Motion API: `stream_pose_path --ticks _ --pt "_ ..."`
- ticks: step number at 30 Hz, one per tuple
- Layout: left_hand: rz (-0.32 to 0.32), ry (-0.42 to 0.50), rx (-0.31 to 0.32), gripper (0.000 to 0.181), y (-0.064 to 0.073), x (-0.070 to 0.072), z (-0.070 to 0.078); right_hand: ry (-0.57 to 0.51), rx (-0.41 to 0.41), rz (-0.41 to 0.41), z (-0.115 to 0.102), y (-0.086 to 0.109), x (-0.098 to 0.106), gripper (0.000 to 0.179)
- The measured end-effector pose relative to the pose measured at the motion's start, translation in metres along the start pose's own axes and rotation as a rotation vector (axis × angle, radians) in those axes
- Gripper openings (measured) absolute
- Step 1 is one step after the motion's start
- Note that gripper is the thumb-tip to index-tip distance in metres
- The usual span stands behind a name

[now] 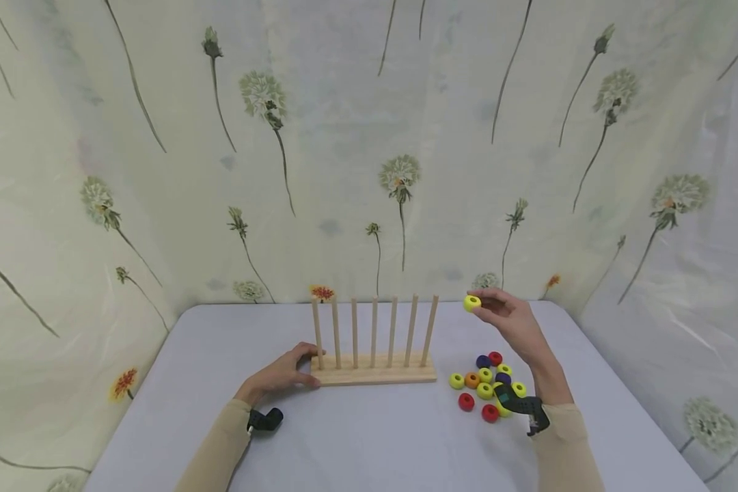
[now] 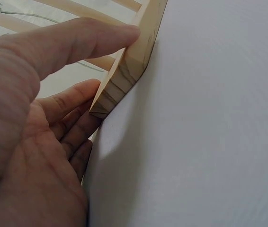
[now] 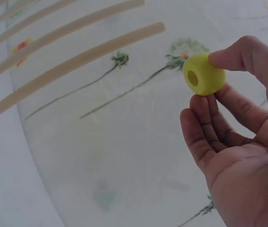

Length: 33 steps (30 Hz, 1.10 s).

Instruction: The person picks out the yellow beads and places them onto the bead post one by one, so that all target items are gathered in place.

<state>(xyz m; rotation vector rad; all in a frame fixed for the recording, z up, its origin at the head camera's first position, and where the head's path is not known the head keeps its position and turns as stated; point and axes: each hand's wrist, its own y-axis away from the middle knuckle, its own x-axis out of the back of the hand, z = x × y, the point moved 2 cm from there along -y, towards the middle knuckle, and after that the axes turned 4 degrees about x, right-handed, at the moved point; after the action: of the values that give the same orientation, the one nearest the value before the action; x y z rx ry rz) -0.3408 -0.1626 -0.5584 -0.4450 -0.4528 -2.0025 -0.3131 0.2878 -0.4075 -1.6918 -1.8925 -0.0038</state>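
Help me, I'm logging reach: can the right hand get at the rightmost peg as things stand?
Probably yes: the right hand holds a yellow bead up, and nothing visible stands between it and the rightmost peg.

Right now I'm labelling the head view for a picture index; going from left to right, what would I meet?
Left sleeve, left hand, wooden peg rack, held yellow bead, right hand.

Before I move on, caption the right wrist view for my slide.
Right hand pinching a holed yellow bead, with wooden pegs at upper left, against a flower-print backdrop.
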Motion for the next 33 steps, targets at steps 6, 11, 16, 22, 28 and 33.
stream_pose_path --ticks 6,11,16,22,28,33 --pt "0.004 0.006 0.008 0.065 0.001 0.001 0.001 -0.053 0.041 -0.011 -0.013 -0.011 -0.007 0.043" --pt "-0.001 0.002 0.006 0.065 0.0 0.001 -0.002 -0.132 0.092 -0.026 -0.024 -0.021 -0.02 0.04" --pt "-0.005 0.002 0.004 0.066 -0.001 0.0 -0.001 -0.176 0.119 -0.066 -0.029 -0.031 -0.033 0.04" --pt "-0.008 0.02 -0.003 0.066 0.0 0.0 0.001 -0.178 0.117 -0.087 -0.031 -0.04 -0.045 0.039" --pt "-0.002 0.012 -0.004 0.065 0.001 0.0 0.003 -0.2 0.11 -0.1 -0.034 -0.044 -0.056 0.039" --pt "-0.001 0.009 0.002 0.065 0.0 0.0 0.002 -0.185 0.104 -0.104 -0.032 -0.046 -0.063 0.039"
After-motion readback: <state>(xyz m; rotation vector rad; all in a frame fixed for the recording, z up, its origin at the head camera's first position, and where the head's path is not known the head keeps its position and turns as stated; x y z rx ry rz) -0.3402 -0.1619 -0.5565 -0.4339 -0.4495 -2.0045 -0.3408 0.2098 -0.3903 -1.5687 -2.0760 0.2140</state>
